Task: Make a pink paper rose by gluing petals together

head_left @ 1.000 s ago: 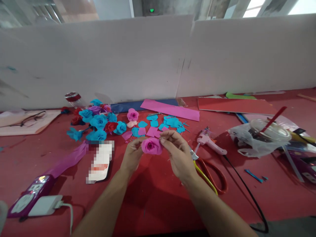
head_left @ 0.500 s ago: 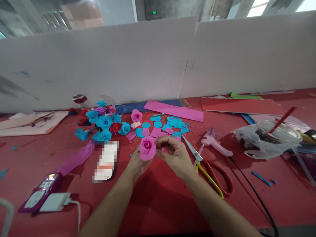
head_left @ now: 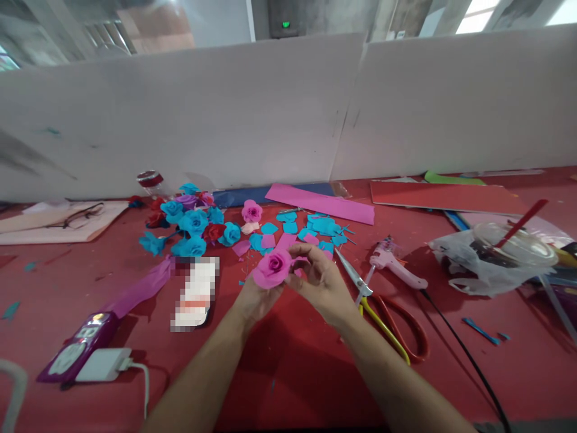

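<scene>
I hold a pink paper rose point(head_left: 272, 267) over the red table point(head_left: 293, 367). My left hand point(head_left: 255, 297) grips it from below, fingers closed round its base. My right hand point(head_left: 322, 282) is curled at the rose's right side, fingertips touching its outer petal. Behind the rose lie loose blue and pink cut petals point(head_left: 311, 228). To the left is a heap of finished blue, red and purple paper roses point(head_left: 192, 222), and a single pink rose point(head_left: 251, 211) lies by them.
Scissors point(head_left: 383, 313) and a pink glue gun point(head_left: 396, 267) with a black cord lie right of my hands. A phone point(head_left: 195, 294), a power strip point(head_left: 79, 352), pink paper sheet point(head_left: 321, 202), red sheets point(head_left: 446, 195) and a bagged plastic cup point(head_left: 505, 255) surround them. White boards wall the back.
The rose has been turned and tilted in my hands, its face now more upward and left. My right fingers shifted along its edge. The view drifted slightly.
</scene>
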{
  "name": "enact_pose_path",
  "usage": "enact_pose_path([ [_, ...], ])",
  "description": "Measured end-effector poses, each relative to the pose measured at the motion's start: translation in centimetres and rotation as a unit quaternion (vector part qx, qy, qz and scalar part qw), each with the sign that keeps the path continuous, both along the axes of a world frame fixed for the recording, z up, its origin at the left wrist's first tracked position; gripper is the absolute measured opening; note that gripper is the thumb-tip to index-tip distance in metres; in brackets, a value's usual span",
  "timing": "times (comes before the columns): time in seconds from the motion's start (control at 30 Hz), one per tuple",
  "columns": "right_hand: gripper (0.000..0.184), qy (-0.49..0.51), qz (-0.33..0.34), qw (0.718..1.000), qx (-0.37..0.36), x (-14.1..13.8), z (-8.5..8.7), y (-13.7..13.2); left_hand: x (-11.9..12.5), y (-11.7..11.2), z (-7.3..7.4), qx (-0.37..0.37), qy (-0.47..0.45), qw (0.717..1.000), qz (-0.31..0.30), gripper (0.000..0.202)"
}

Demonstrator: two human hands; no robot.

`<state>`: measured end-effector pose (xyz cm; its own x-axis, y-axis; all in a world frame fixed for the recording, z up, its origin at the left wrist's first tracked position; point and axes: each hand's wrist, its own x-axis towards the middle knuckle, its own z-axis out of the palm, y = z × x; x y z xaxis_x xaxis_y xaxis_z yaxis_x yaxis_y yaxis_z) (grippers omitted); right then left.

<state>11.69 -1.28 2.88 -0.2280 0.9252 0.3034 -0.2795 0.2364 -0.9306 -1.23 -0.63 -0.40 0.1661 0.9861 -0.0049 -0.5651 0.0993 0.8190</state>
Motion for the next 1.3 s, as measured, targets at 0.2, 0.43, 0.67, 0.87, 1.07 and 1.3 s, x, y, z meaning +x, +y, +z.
enact_pose_path([
  [0.2, 0.021, -0.010, 0.020, 1.000, -0.003, 0.0, -0.7, 0.6, 0.1, -0.2, 0.2, -0.033, 0.017, 0.999, 0.018, 0.019],
  [0.43, 0.015, 0.004, -0.039, 0.999, -0.022, -0.1, -1.6, 0.9, -0.1, 0.1, -0.5, 0.016, 0.034, 0.996, 0.080, 0.019],
  [0.67, 0.020, -0.002, -0.078, 0.978, -0.192, -0.7, -1.2, 0.9, -0.7, 0.4, 0.4, 0.019, 0.140, 0.969, 0.202, 0.012],
  [0.87, 0.022, -0.053, -0.110, 0.980, -0.156, -1.0, -1.8, 1.0, -0.4, 0.3, 0.4, -0.008, 0.115, 0.975, 0.192, 0.014],
  [1.07, 0.019, -0.097, -0.137, 0.980, -0.104, -1.0, -1.9, 0.8, -0.4, 0.3, 0.4, -0.021, 0.132, 0.977, 0.165, 0.011],
  [1.3, 0.009, -0.116, -0.158, 0.981, -0.003, -1.1, -1.7, 0.3, -0.6, -0.1, 0.2, 0.053, 0.117, 0.985, 0.111, 0.027],
])
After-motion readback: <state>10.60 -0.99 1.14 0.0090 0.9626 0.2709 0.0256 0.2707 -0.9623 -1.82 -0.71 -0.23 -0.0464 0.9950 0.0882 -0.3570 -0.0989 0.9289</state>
